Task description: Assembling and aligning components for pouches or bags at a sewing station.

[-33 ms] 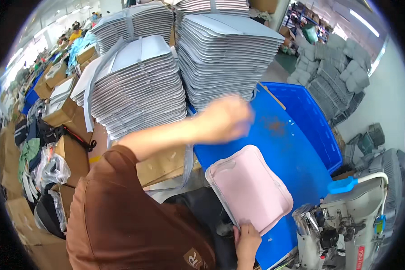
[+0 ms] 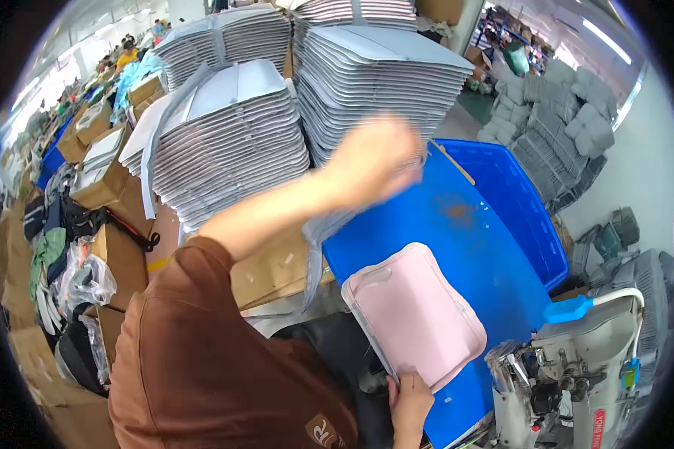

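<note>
A pink rounded-rectangle panel (image 2: pixel 419 314) with a narrow grey border lies on the blue tabletop (image 2: pixel 464 247). My right hand (image 2: pixel 412 400) pinches its near edge, thumb on one side and fingers on top. My left hand (image 2: pixel 378 157) is raised over the far part of the tabletop, in front of a tall stack of light grey panels (image 2: pixel 382 82). Its fingers look curled but are smeared by motion, so I cannot make out whether they hold anything. A grey strip (image 2: pixel 314 262) hangs down below my left forearm.
Another stack of grey panels (image 2: pixel 232 150) stands at the left. A blue crate (image 2: pixel 517 202) adjoins the tabletop's right side. At lower right sits a sewing machine (image 2: pixel 562 374) with a blue-headed lamp (image 2: pixel 569 308). Cardboard boxes (image 2: pixel 123 262) and bagged goods fill the far left.
My left hand has risen a little, away from the pink panel. My right hand and the panel stay practically in place.
</note>
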{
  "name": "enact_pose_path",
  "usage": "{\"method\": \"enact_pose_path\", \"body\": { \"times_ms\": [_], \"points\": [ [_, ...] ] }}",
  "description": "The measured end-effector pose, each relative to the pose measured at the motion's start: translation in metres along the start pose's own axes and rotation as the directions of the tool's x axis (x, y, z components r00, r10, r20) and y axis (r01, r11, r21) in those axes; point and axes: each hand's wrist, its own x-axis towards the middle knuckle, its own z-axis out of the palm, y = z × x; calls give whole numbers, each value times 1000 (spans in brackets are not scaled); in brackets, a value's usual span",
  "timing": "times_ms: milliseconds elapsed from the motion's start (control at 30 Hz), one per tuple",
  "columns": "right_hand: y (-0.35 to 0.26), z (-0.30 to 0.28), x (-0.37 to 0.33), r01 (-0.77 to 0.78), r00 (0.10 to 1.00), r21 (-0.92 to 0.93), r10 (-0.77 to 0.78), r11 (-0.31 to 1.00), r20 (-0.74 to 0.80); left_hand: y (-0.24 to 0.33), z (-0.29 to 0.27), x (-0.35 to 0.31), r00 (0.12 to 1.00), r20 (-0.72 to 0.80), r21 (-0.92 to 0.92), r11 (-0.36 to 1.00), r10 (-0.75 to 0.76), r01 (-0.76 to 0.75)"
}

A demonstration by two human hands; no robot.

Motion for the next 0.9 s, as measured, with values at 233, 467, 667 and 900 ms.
{"method": "enact_pose_path", "body": {
  "times_ms": [233, 467, 667, 900],
  "points": [
    [-5, 0, 6, -48, 998, 59, 49, 997, -28, -110, -5, 72, 917, 37, 489, 808, -396, 329],
    [-10, -22, 12, -86, 989, 31, 81, 996, 123, -111, -22, 74, 991, -128, 543, 838, 29, 46],
    [-49, -97, 76, 50, 900, -182, -123, 982, -417, 36, -59, 7, 723, -22, 316, 691, 690, -650],
    [-24, -78, 110, -47, 971, -366, -44, 930, -235, 59, -28, -46, 893, -183, -76, 900, 410, -429]
  ]
}}
